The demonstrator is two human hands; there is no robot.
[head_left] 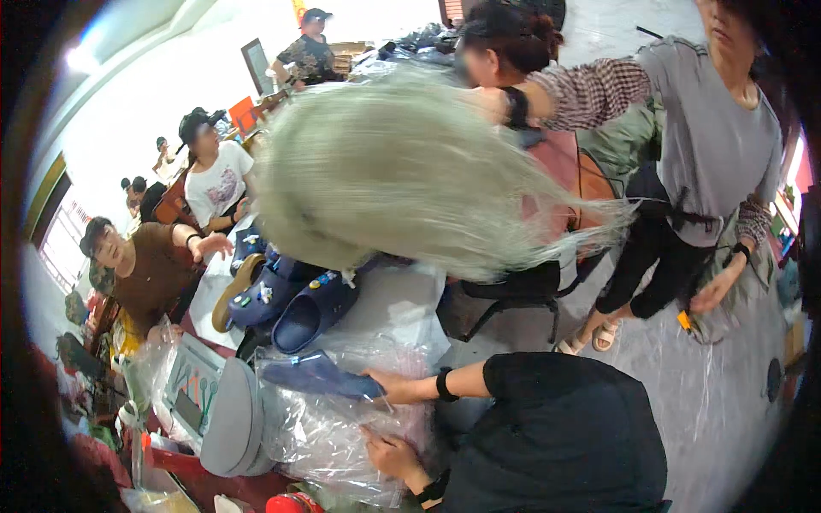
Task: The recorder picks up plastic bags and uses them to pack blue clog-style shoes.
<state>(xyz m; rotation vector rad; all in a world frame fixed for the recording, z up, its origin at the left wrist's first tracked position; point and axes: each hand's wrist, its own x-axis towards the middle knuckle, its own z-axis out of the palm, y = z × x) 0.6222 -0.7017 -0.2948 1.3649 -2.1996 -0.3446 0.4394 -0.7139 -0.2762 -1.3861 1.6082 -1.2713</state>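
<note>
My right hand (389, 386), the upper of my two hands in the picture, is closed on one end of a dark blue clog (312, 376). Clear film seems to lie over part of that clog. Lower down, my left hand (395, 455) has its fingers drawn together at the edge of a clear plastic bag (329, 440); its grip is partly hidden. Beyond the bag sit several blue clogs with small charms, one nearest me (312, 318). Both my wrists wear black bands.
A person in a grey top (710, 128) holds a large, blurred pale green bundle (385, 171) over the table. Someone in brown (154, 265) stretches out a hand across from me. Left of the bags stand a grey rounded case (233, 419) and a tray (192, 385); a chair (513, 295) is behind.
</note>
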